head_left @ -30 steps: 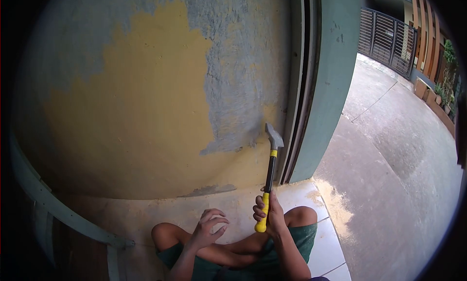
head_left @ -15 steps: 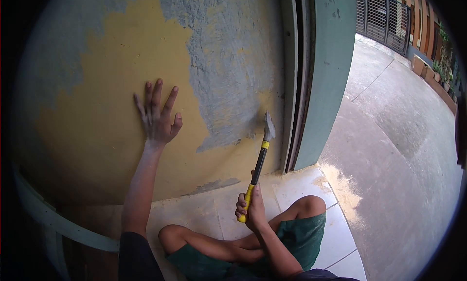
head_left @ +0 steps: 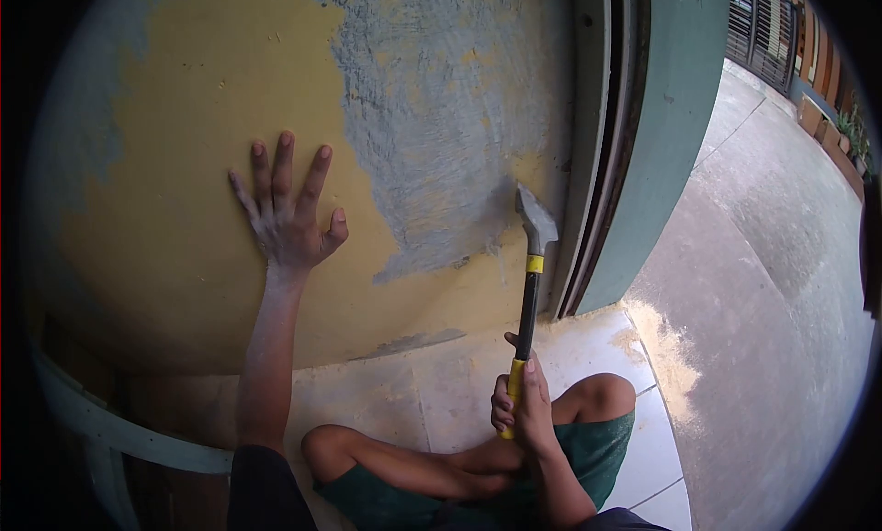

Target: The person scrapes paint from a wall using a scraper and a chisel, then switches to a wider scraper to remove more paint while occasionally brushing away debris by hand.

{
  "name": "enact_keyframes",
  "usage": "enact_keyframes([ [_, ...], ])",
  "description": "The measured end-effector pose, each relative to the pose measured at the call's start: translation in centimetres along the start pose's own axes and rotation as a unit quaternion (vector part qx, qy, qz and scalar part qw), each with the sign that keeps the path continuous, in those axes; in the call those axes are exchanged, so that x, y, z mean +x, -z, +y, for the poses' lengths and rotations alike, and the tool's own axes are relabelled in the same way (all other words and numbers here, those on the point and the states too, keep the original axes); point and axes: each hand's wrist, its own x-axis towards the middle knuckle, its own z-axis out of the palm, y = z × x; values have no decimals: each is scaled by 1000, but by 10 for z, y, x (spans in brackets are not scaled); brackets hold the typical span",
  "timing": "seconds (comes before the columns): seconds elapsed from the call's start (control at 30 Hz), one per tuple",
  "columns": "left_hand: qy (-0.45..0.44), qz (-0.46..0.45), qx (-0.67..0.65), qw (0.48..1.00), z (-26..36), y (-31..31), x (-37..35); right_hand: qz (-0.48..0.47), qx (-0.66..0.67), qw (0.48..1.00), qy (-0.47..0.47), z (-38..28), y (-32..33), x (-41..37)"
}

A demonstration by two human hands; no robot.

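My left hand [head_left: 296, 223] is spread with its palm against the yellow paint of the wall [head_left: 248, 99], pale dust on its back and wrist. In my right hand [head_left: 525, 407] is a hammer [head_left: 529, 301] with a black and yellow handle, held upright by its lower grip. Its grey metal head points up, the pointed tip close to the scraped grey area [head_left: 450, 145] near the door frame. Around that area the yellow coat has a ragged edge.
A green-grey door frame [head_left: 666, 136] stands to the right of the wall. Yellowish dust [head_left: 675, 361] lies on the tile edge and concrete [head_left: 763, 246]. My crossed legs [head_left: 413, 462] rest on white tiles. At lower left is a pale curved bar [head_left: 138, 439]. A metal gate [head_left: 761, 30] stands far off.
My right hand and the hammer have moved to the right, with the hammer head now more tilted and nearer the door frame. My left hand stays spread on the wall; the view has shifted slightly.
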Motion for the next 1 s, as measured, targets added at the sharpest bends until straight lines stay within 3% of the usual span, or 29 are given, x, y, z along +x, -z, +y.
enact_keyframes([
  [0.07, 1, 1, -3, 1000, -1, 0, 0, -17, -20, 999, -43, -4, 2, 3],
  [0.33, 2, 9, -5, 1000, -1, -2, 1, 16, -12, 999, -49, -2, -19, 0],
  [0.63, 27, -41, -20, 999, -7, 2, -8, 125, -40, 991, 16, 8, -19, 10],
  [1.0, 15, -38, -65, 997, -6, 2, -5, 60, -50, 997, 6, 7, -27, -1],
])
